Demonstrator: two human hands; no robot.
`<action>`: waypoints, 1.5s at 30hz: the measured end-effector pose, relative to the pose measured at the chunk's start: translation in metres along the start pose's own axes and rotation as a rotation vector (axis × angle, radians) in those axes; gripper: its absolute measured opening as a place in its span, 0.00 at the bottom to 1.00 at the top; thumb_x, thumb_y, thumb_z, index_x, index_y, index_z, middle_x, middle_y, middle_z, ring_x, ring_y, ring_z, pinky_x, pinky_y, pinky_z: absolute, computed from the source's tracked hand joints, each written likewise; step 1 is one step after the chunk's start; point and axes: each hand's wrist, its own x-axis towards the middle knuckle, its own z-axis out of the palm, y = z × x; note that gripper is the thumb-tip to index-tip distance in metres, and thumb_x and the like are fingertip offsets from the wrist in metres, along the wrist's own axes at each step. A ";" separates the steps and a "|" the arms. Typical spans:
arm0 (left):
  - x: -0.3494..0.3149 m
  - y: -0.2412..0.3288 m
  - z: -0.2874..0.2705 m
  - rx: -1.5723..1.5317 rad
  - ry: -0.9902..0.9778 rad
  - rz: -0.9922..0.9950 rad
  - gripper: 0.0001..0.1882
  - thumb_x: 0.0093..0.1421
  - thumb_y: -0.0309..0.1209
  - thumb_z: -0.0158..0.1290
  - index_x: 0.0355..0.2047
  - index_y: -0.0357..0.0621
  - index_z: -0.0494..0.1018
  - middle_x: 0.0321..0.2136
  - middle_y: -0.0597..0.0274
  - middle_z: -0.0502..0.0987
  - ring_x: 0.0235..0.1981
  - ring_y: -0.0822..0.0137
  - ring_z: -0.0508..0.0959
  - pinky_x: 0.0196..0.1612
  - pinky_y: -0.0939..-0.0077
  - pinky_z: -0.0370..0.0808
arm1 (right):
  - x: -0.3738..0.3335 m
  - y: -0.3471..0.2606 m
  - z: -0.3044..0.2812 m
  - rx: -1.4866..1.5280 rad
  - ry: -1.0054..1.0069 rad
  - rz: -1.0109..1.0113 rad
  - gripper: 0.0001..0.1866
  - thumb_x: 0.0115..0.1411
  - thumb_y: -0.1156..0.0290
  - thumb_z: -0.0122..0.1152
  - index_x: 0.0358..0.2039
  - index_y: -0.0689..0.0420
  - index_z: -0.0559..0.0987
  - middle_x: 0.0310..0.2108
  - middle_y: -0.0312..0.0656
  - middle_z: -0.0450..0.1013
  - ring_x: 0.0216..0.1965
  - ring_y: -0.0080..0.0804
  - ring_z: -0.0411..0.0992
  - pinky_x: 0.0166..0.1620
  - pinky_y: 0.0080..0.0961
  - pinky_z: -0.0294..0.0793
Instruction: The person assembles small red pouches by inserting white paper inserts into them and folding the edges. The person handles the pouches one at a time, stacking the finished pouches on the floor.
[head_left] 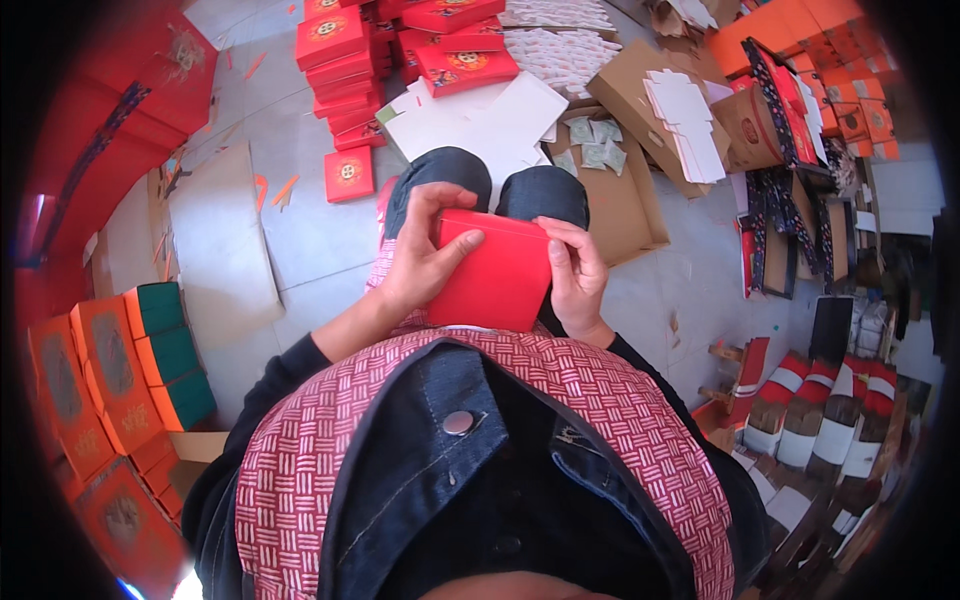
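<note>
A flat, plain red box (pixel 490 285) rests on my lap, close against the patterned apron. My left hand (pixel 428 250) grips its left edge, with the thumb on top near the far left corner and the fingers curled over the far side. At the far right corner, my right hand (pixel 578 268) pinches the edge with thumb and fingers. A thin fold line runs along the far edge between the hands. What lies under the box, and its inside, are hidden from view.
Beyond my knees lie white cardboard sheets (pixel 440 125), with stacked red printed boxes (pixel 338 85) at the far left. An open brown carton (pixel 632 205) holds several small packets (pixel 603 150). Orange and green boxes (pixel 170 350) stand at left; bundled red-and-white items (pixel 815 385) lie at right.
</note>
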 end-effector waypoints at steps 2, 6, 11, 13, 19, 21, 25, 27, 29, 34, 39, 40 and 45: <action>0.001 0.002 -0.002 -0.072 -0.047 -0.058 0.14 0.60 0.27 0.55 0.44 0.40 0.67 0.44 0.57 0.71 0.47 0.67 0.71 0.52 0.75 0.67 | -0.002 0.001 -0.001 -0.004 -0.003 0.001 0.05 0.65 0.76 0.50 0.39 0.63 0.72 0.44 0.49 0.74 0.45 0.32 0.73 0.50 0.25 0.71; -0.006 -0.020 -0.003 -0.022 -0.030 -0.011 0.13 0.61 0.30 0.54 0.44 0.40 0.67 0.45 0.55 0.70 0.48 0.63 0.71 0.52 0.73 0.67 | -0.005 0.000 0.007 -0.011 0.006 0.029 0.06 0.65 0.75 0.50 0.40 0.63 0.72 0.44 0.49 0.74 0.46 0.33 0.73 0.51 0.26 0.70; -0.009 -0.018 0.001 0.165 -0.008 0.100 0.11 0.63 0.30 0.52 0.41 0.37 0.68 0.42 0.53 0.70 0.46 0.58 0.71 0.53 0.71 0.66 | -0.009 0.004 0.009 -0.010 0.001 0.071 0.06 0.65 0.76 0.47 0.39 0.63 0.72 0.45 0.50 0.74 0.47 0.34 0.72 0.52 0.28 0.69; -0.007 -0.015 0.000 0.181 0.004 0.112 0.10 0.63 0.30 0.51 0.40 0.37 0.68 0.41 0.52 0.70 0.46 0.58 0.71 0.53 0.71 0.66 | -0.010 0.006 0.004 -0.026 -0.052 0.064 0.10 0.66 0.76 0.42 0.43 0.64 0.72 0.49 0.50 0.72 0.51 0.36 0.70 0.56 0.29 0.66; 0.011 -0.006 -0.028 -0.147 0.116 -0.395 0.10 0.65 0.34 0.49 0.39 0.40 0.69 0.39 0.58 0.72 0.44 0.68 0.72 0.49 0.74 0.69 | 0.044 -0.010 -0.010 -0.491 -0.462 -0.368 0.32 0.60 0.78 0.49 0.65 0.58 0.53 0.65 0.50 0.54 0.65 0.47 0.55 0.64 0.37 0.54; 0.016 -0.008 -0.039 -0.391 0.013 -0.477 0.14 0.66 0.39 0.45 0.43 0.41 0.68 0.42 0.60 0.72 0.45 0.69 0.72 0.49 0.74 0.70 | 0.064 -0.012 0.003 -0.585 -0.517 -0.581 0.33 0.52 0.77 0.59 0.60 0.58 0.63 0.58 0.49 0.63 0.59 0.50 0.62 0.61 0.40 0.60; 0.014 0.005 -0.061 -0.826 -0.005 -0.460 0.29 0.68 0.50 0.35 0.58 0.40 0.60 0.54 0.55 0.67 0.54 0.65 0.69 0.55 0.71 0.66 | 0.083 -0.011 0.027 -0.312 -0.588 -0.393 0.25 0.51 0.72 0.66 0.50 0.60 0.73 0.44 0.42 0.74 0.47 0.40 0.72 0.53 0.32 0.68; 0.007 0.006 -0.071 -0.906 0.104 -0.233 0.32 0.69 0.53 0.32 0.61 0.39 0.57 0.57 0.54 0.65 0.57 0.63 0.67 0.59 0.70 0.63 | 0.074 -0.019 0.042 -0.121 -0.590 -0.046 0.24 0.53 0.71 0.67 0.50 0.62 0.72 0.44 0.41 0.75 0.46 0.34 0.73 0.51 0.27 0.69; 0.004 0.012 -0.068 -0.752 0.187 -0.149 0.32 0.69 0.53 0.29 0.61 0.39 0.55 0.57 0.53 0.64 0.58 0.64 0.65 0.62 0.70 0.59 | 0.074 -0.029 0.065 0.293 -0.552 0.414 0.20 0.52 0.72 0.67 0.45 0.64 0.74 0.35 0.39 0.76 0.34 0.26 0.75 0.34 0.20 0.75; 0.000 0.007 -0.076 -0.533 0.210 -0.114 0.26 0.69 0.38 0.40 0.61 0.36 0.55 0.56 0.56 0.65 0.58 0.69 0.64 0.60 0.73 0.60 | 0.069 -0.011 0.088 0.447 -0.513 0.684 0.15 0.54 0.72 0.65 0.41 0.61 0.76 0.32 0.41 0.77 0.29 0.27 0.75 0.27 0.17 0.73; -0.006 0.001 -0.094 -0.510 0.240 -0.322 0.29 0.61 0.24 0.52 0.61 0.38 0.57 0.55 0.56 0.68 0.54 0.66 0.70 0.57 0.71 0.67 | 0.064 -0.005 0.100 0.369 -0.523 0.773 0.16 0.56 0.70 0.64 0.43 0.61 0.74 0.32 0.39 0.76 0.28 0.26 0.75 0.29 0.18 0.75; -0.010 -0.009 -0.105 -0.577 0.229 -0.369 0.28 0.60 0.24 0.52 0.61 0.37 0.58 0.54 0.56 0.69 0.53 0.66 0.71 0.56 0.70 0.68 | 0.064 -0.007 0.103 0.370 -0.563 0.802 0.20 0.57 0.68 0.64 0.47 0.62 0.71 0.35 0.41 0.75 0.29 0.28 0.75 0.30 0.19 0.76; -0.032 -0.085 -0.181 -0.747 0.470 -0.380 0.23 0.59 0.26 0.54 0.55 0.36 0.65 0.47 0.53 0.75 0.49 0.61 0.76 0.52 0.64 0.73 | 0.079 -0.012 0.110 0.298 -0.576 0.846 0.34 0.60 0.65 0.61 0.58 0.65 0.54 0.43 0.51 0.70 0.32 0.32 0.75 0.31 0.22 0.78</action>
